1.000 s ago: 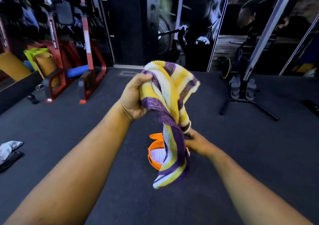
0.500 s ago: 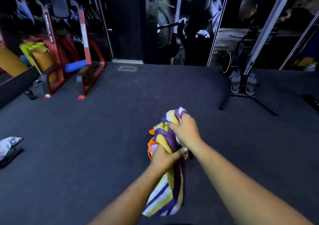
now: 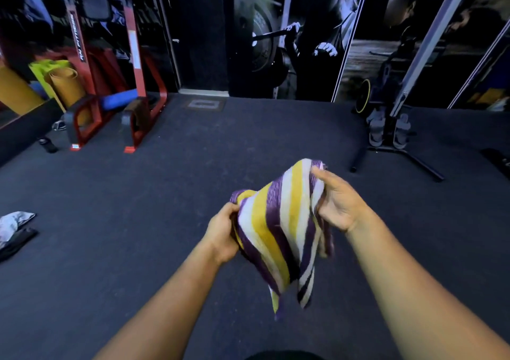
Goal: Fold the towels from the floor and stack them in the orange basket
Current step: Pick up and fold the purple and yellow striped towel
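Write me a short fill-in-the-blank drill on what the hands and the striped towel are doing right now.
1. The striped towel is held by ____ hands.
2. The towel's stripes are purple, white and ____.
3. The left hand grips the towel's ____ edge, as the camera sees it.
4. The right hand holds the towel ____ than the left hand does.

Missing words: both; yellow; left; higher

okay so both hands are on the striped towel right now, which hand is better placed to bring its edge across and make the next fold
Probably the right hand. It pinches the striped towel at its raised top corner, where the cloth is spread. The left hand grips the bunched lower edge, so it suits anchoring.
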Tool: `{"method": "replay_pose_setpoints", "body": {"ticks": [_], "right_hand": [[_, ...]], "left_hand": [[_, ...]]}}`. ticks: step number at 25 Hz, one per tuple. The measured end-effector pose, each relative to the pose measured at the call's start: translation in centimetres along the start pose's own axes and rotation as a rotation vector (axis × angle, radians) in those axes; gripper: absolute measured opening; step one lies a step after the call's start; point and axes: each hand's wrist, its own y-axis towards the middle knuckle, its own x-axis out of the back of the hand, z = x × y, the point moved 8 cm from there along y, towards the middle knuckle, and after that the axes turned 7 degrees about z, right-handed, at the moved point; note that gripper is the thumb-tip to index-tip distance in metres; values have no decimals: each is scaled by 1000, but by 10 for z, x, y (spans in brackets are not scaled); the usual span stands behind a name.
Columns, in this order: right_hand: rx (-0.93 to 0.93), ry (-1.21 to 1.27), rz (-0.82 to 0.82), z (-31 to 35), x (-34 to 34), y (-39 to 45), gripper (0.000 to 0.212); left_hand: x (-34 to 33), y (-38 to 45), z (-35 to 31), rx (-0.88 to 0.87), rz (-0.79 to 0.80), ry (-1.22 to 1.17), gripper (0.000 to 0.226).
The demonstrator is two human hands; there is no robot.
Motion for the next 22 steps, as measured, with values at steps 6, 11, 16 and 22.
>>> {"method": "replay_pose_setpoints", "body": {"ticks": [6,11,16,22], "right_hand": [[-189,-467,-27,-57,20,-26,33],[-39,-590,-206,-14,29,-16,23],[-13,-380,-264,18,37,-8,22],[128,-658,-319,31,39,-5,16]], "left_hand": [[-23,9,-40,-171,295,441,44],[-6,16,-76,-314,28,674,25],[29,36,-85,-159,-185,598,27],[11,42,-82,-176,128,817,14]]}}
